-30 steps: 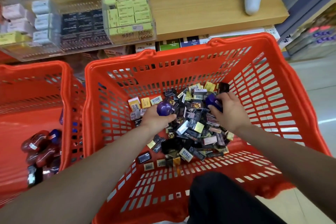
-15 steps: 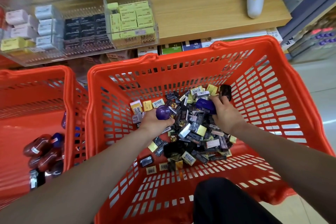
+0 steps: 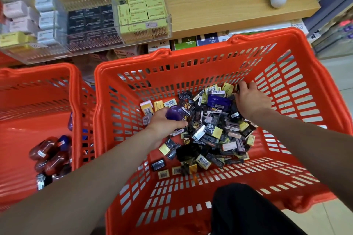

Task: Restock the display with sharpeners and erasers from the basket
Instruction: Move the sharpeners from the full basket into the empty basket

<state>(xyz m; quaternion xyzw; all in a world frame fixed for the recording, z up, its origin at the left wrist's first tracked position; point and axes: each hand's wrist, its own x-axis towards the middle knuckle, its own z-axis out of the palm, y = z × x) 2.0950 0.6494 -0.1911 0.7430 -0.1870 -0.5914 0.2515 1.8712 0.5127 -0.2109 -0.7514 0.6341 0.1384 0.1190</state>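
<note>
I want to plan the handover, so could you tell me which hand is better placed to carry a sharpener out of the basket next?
Left. The left hand already grips a purple sharpener; the right hand is at the pile's far edge.

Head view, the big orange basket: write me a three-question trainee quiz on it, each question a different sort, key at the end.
1. True or false: the left hand holds a round purple sharpener.
2. Where is the right hand? A) on the wooden shelf B) at the far right edge of the pile of small packets C) in the left basket
3. Fill in: a flat purple sharpener lies on the pile, just ____ of the right hand.

Key: 1 true; 2 B; 3 left
</note>
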